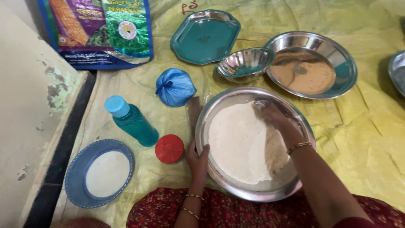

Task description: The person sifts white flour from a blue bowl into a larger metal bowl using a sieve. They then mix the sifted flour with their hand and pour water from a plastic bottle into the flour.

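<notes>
A person sits on the floor over a yellow plastic sheet (363,139), working at a wide steel basin (236,185) filled with a mound of pale flour (236,139). The right hand (274,116) is pressed down into the flour at the far side of the basin, fingers curled loosely into the powder and dusted with it, a gold bangle at the wrist. The left hand (197,160) clasps the basin's near left rim, thumb over the edge. Just beside that hand stands a red lid (169,148), and next to it lies a teal bottle (130,121) with a light blue cap. A blue plate (76,177) holding white powder sits near the left. Beyond the basin are a knotted blue bag (175,87), a small steel bowl (244,63), a large steel plate (333,55), a teal tray (205,37) and a printed sack (101,31).
</notes>
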